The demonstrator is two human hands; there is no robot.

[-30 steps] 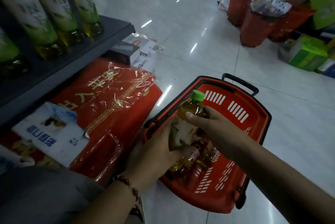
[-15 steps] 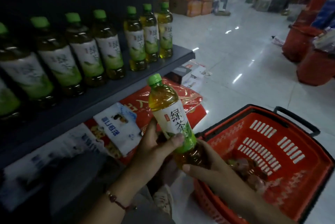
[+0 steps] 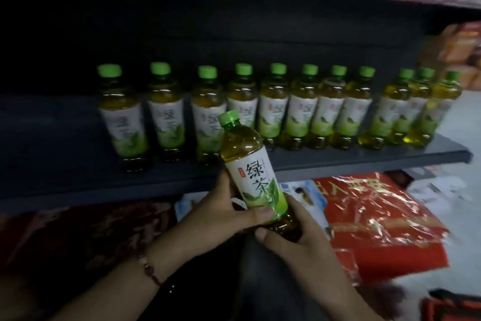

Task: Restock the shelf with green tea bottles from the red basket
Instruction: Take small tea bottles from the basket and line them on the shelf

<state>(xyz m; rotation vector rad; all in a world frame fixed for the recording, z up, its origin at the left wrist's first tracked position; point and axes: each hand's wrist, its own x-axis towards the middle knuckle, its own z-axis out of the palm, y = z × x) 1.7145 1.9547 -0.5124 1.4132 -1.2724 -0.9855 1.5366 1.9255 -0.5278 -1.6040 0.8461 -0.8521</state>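
Bottle now higher before shelf, fingers of both hands wrapped round it.

Dim light — dark back panel, pale glossy floor at right.

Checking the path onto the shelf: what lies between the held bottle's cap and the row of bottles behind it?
Nothing that the head view shows: the held bottle rises in front of the row of bottles, its cap overlapping one label, above the bare shelf edge.
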